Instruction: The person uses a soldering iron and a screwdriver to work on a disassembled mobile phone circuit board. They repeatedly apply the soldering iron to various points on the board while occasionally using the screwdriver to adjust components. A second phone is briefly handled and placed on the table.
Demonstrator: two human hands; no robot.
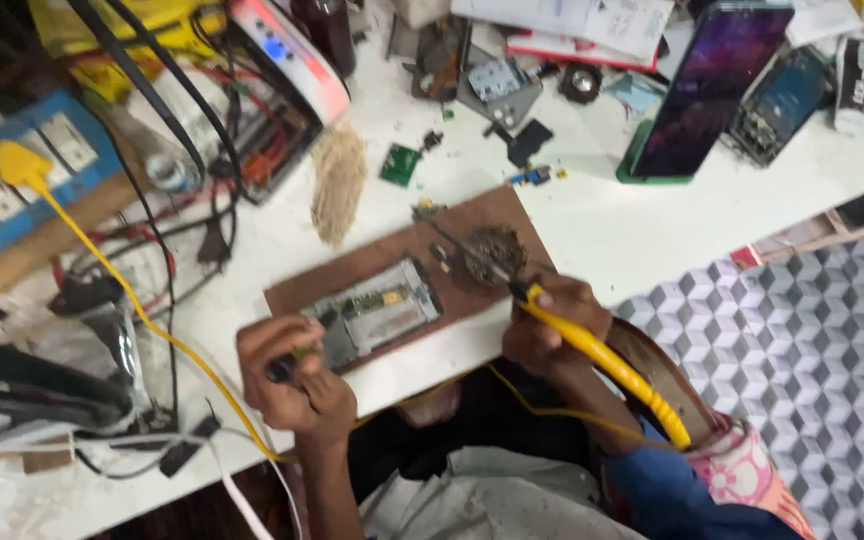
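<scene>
The picture is blurred, so small parts are hard to make out. The left hand [297, 385] is curled at the near left corner of the opened phone [377, 310]; its grip is clenched around something small and dark, but I cannot tell what it is, since the fingers hide most of it. The right hand [552, 325] has its grip grasping a yellow-handled soldering iron [602, 360]. The iron's long axis runs on a slant, from the lower right near the sleeve up to the left, and its thin metal tip points toward the far left, ending over a dark tangled wad [497, 252]; whether the tip touches the wad cannot be told. The iron's rear end is cut off from view behind the patterned sleeve [742, 470].

The phone lies flat with its insides showing, on a brown board [352, 270] on the white tabletop [592, 225], its long axis running left to right with a slight tilt. A yellow cable [122, 290] crosses the tabletop at left and passes behind the left hand. A second phone [707, 85] with a purple screen leans at the far right, its top cut off by the edge.
</scene>
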